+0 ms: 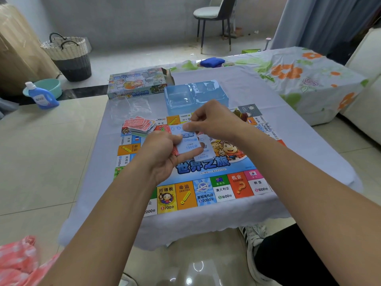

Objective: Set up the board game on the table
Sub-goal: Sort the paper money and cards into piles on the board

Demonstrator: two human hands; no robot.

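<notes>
A colourful game board (206, 188) lies flat on the small table's pale cloth (92, 182). Above its middle, my left hand (162, 155) holds a small stack of light blue cards (188, 144), face up. My right hand (214, 122) pinches the top edge of the uppermost blue card. A loose pile of red-backed cards (140, 124) rests on the board's far left corner. Some red pieces (242, 116) sit near the board's far right corner, partly hidden by my right hand.
Behind the board stand a clear blue plastic insert tray (195, 96), the printed game box (138, 83) and crumpled clear wrap (129, 109). A second table with a flowered cloth (299, 79) adjoins at the right. A detergent bottle (42, 97), basin and basket sit on the floor at left.
</notes>
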